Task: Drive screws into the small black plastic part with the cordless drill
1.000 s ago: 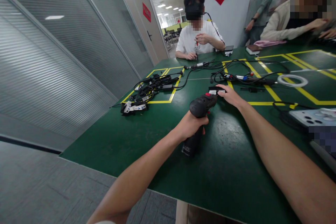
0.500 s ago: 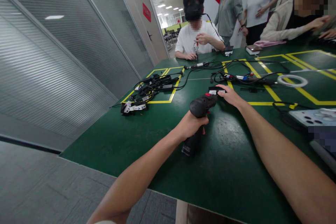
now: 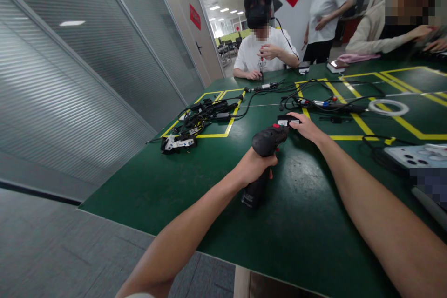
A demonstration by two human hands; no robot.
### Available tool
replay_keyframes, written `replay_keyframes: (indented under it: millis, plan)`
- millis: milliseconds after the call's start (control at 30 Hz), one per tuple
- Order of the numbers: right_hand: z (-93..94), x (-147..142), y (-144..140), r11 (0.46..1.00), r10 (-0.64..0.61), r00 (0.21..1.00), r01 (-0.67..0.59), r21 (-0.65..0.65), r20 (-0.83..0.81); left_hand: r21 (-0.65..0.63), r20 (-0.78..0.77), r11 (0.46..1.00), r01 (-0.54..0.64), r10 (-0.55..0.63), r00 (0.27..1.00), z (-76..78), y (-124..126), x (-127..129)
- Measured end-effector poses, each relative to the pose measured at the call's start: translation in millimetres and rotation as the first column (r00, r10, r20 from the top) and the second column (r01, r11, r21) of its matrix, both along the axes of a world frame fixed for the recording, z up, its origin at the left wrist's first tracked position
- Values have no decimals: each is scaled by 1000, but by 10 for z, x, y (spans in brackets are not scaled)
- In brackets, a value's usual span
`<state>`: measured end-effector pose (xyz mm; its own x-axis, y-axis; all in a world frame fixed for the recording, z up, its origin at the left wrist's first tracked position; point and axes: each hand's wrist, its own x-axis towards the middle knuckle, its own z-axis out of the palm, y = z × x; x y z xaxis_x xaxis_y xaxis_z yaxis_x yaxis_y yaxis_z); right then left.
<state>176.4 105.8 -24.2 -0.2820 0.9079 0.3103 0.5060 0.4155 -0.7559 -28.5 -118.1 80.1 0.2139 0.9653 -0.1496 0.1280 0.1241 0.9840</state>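
Observation:
My left hand (image 3: 254, 165) is wrapped around the grip of a black power screwdriver (image 3: 265, 145) that has a red switch on top, its handle end resting near the green table (image 3: 181, 186). The tool's nose points away from me towards a small black and white part (image 3: 287, 121). My right hand (image 3: 306, 125) lies on that part at the tool's tip, fingers curled over it.
A tangle of black cables and small devices (image 3: 195, 121) lies at the left inside yellow tape lines. More cables and a pen-like tool (image 3: 324, 103) lie farther back, with a white ring (image 3: 389, 107) at right. A seated person (image 3: 263, 49) works opposite; other people stand behind.
My hands and the tool have stayed put. People standing in the background have walked leftward behind the seated person.

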Motion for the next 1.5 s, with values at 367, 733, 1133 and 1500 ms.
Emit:
replay_keyframes:
  millis: [367,733,1133,1500]
  plan:
    - [-19,-5,12,1000,4,1000,-4,4,-21,-4,-22,1000,15,-15,1000,-6,8,-12]
    - [20,-21,-37,1000,-3,999,3,-11,-33,-9,-7,1000,6,-6,1000,-23,3,-17]
    - [21,-22,-36,1000,-10,999,10,-12,-35,3,-6,1000,2,-2,1000,-29,11,-14]
    - [7,-27,-29,1000,-7,999,6,-12,-54,-14,-19,1000,-8,8,1000,3,1,2]
